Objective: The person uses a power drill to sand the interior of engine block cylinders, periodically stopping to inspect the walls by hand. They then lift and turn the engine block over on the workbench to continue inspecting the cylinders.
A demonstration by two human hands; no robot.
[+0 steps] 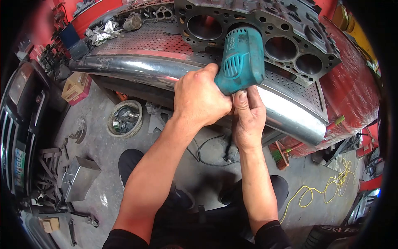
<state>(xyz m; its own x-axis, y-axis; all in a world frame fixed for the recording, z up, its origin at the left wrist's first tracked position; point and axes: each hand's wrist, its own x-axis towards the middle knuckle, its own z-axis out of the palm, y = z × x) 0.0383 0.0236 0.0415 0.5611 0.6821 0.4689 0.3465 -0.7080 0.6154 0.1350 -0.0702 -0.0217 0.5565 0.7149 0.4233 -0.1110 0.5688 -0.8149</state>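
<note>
A teal power drill (241, 60) points away from me, its front end over or inside a bore of the metal engine block (282, 46). My left hand (202, 94) is wrapped round the drill's handle from the left. Below the drill body, my right hand (249, 116) has its fingers closed at the bottom of the handle; what they pinch there is mostly hidden. The block lies on a perforated metal bench top (153, 39) with a rounded shiny front edge. Other round bores show on both sides of the drill.
A basket of parts (124, 118) and a metal box (81, 178) stand on the floor at left, near a dark vehicle front (25, 124). A broom (280, 155) and a yellow cable (319, 191) lie at right. A wrapped red panel (352, 91) borders the bench.
</note>
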